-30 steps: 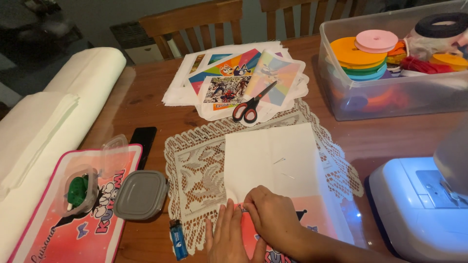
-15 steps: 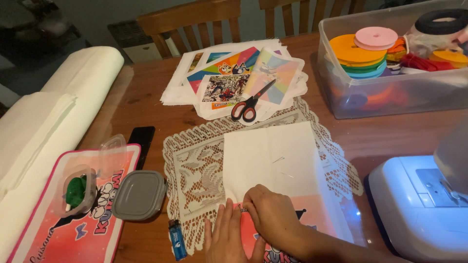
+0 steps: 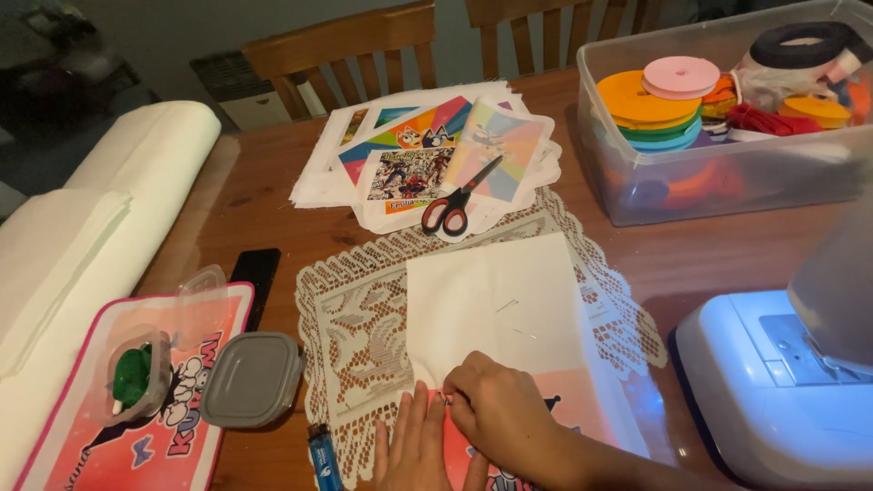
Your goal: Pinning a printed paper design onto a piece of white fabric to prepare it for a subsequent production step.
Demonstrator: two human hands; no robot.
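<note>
A white fabric sheet [image 3: 496, 305] lies on a cream lace mat [image 3: 350, 336] in the middle of the wooden table. Its near edge overlaps a pink printed fabric piece [image 3: 582, 409]. My left hand [image 3: 411, 450] lies flat, fingers together, on the mat and the pink fabric's left edge. My right hand [image 3: 500, 414] rests beside it with fingertips pinched at the seam where white meets pink; whether a pin is held there is too small to tell.
Red-handled scissors [image 3: 455, 205] lie on a stack of colourful printed sheets [image 3: 427, 155]. A clear bin of ribbon spools [image 3: 718, 173] stands back right, a white sewing machine [image 3: 782, 382] at right. Left: pink mat [image 3: 195, 436], grey lid [image 3: 250, 380], small container [image 3: 136, 375], black phone [image 3: 255, 273], blue lighter [image 3: 324, 456], white fabric rolls [image 3: 100, 218].
</note>
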